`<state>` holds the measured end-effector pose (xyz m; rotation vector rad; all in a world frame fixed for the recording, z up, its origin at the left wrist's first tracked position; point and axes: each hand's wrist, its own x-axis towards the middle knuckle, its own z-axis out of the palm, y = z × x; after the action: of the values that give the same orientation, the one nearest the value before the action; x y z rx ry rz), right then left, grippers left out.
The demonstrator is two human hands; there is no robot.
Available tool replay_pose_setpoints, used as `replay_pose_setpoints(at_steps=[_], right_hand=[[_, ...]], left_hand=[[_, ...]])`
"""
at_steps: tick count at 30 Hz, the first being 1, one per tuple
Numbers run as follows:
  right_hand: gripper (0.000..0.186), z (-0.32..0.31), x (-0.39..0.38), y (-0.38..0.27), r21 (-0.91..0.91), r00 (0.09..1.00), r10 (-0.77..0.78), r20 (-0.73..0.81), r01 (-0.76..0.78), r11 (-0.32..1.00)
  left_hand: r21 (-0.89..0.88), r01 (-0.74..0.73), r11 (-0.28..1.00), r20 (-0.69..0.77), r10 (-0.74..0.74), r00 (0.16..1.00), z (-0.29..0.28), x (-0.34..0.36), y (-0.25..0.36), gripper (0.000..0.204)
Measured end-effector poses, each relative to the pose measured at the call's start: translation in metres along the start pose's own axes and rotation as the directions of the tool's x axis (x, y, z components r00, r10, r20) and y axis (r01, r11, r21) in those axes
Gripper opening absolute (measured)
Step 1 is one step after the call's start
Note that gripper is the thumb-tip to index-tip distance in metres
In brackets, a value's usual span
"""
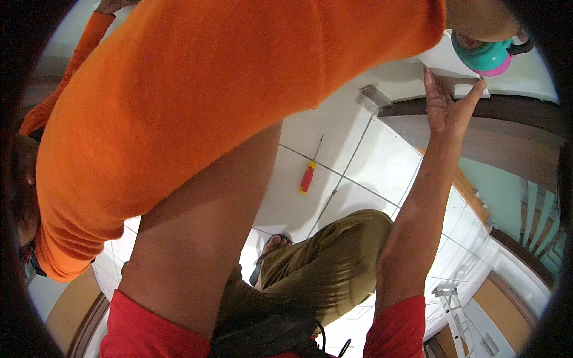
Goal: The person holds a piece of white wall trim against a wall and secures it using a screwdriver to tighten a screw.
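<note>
My right hand (447, 107) reaches up at the right with its fingers spread and palm up. Its fingertips are at the lower edge of a white panel (439, 56); firm contact cannot be made out. My left forearm (203, 215) runs up behind a co-worker's orange sleeve (239, 77), which hides my left hand. Just above my right hand, the co-worker's hand (486, 21) is beside a round turquoise thing (480, 56) with a pink rim, whose kind I cannot tell.
A red and yellow screwdriver (307, 179) lies on the white tiled floor (373, 158). Farther off is a grey metal-looking block (375, 95) beside a dark wooden edge (412, 107). A stepladder (456, 319) stands at the lower right. My bent knee (364, 238) is below.
</note>
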<state>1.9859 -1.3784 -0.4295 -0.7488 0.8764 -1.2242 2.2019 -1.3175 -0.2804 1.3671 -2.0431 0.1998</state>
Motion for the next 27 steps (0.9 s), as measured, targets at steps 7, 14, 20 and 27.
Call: replay_pose_setpoints(at_steps=[7, 14, 20, 27], right_hand=[[0.094, 0.008, -0.003, -0.006, 0.025, 0.999, 0.007, -0.047, -0.006, 1.0], [0.093, 0.004, -0.002, -0.005, 0.027, 0.999, 0.008, -0.05, -0.007, 1.0], [0.088, 0.013, -0.004, -0.002, -0.016, 0.999, -0.048, -0.017, 0.047, 0.999], [0.092, 0.004, -0.006, -0.003, 0.019, 0.998, -0.033, -0.046, 0.033, 0.999]], left_hand=[[0.003, -0.005, 1.0, -0.002, 0.005, 1.0, -0.004, -0.002, 0.001, 0.041], [-0.009, 0.015, 1.0, 0.066, -0.014, 0.998, 0.0, 0.004, 0.0, 0.045], [0.035, 0.007, 0.999, 0.055, -0.009, 0.998, -0.005, -0.001, 0.001, 0.044], [0.022, -0.005, 1.0, 0.037, 0.005, 0.999, 0.007, 0.007, 0.002, 0.043]])
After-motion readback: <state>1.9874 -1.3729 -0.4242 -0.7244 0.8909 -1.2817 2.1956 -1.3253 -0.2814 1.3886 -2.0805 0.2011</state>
